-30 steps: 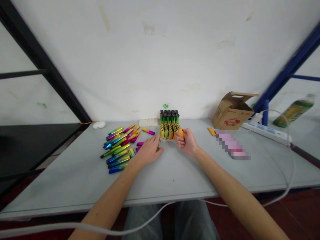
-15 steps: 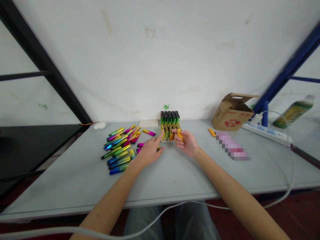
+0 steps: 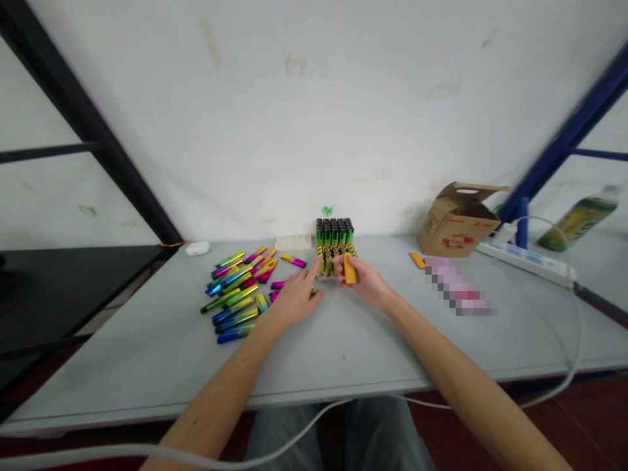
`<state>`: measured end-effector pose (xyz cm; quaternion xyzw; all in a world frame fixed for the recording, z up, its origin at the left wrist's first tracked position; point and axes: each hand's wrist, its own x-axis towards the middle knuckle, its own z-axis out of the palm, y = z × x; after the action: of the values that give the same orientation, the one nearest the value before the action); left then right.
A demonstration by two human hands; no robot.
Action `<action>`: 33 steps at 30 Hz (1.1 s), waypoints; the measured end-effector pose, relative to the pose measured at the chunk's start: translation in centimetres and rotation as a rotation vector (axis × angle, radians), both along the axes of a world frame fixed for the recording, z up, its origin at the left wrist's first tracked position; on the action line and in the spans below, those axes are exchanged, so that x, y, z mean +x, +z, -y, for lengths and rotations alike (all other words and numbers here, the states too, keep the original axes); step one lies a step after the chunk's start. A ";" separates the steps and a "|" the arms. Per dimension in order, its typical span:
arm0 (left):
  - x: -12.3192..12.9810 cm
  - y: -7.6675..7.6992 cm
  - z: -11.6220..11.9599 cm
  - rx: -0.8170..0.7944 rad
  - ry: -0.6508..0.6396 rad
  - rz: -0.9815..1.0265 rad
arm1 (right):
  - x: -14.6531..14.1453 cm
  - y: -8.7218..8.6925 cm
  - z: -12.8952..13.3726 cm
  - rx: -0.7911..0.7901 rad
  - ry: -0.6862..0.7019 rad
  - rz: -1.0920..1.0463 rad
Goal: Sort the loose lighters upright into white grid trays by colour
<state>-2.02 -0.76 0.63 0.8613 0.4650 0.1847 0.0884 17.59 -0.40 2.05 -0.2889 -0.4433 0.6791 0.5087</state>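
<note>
At the middle back of the table a tray point(image 3: 328, 277) holds several rows of slim upright pieces point(image 3: 334, 230), black-topped and green at the back, yellow and black in front; they look like lighters. My right hand point(image 3: 366, 280) grips a small flat orange piece point(image 3: 349, 269) upright before the tray's right front. My left hand point(image 3: 297, 297) has its fingers stretched out, with the index fingertip against the tray's left front. Left of it lies a loose heap of shiny two-tone sticks point(image 3: 235, 303), blue, green, yellow and pink. A few are partly hidden behind that hand.
Behind the heap are a white case point(image 3: 197, 248) and a pale perforated tray point(image 3: 293, 243). To the right stand an open cardboard box point(image 3: 456, 229), another orange piece point(image 3: 417, 260), a blurred-out pink item point(image 3: 458, 288), a power strip point(image 3: 524, 261) and a bottle point(image 3: 579, 219). A white cable point(image 3: 314, 428) crosses in front.
My right hand has shifted slightly left along the tray's front, and the orange piece in it is now more upright. My left hand is nearly unchanged.
</note>
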 end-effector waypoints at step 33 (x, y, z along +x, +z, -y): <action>0.0 -0.4 -0.2 0.005 0.032 -0.010 | -0.5 -2.2 -1.4 1.034 -0.525 1.063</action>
<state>-1.98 -0.54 0.24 0.8548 0.4788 0.1831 0.0808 17.11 0.95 -0.16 -0.3968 -0.8044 0.0149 0.4418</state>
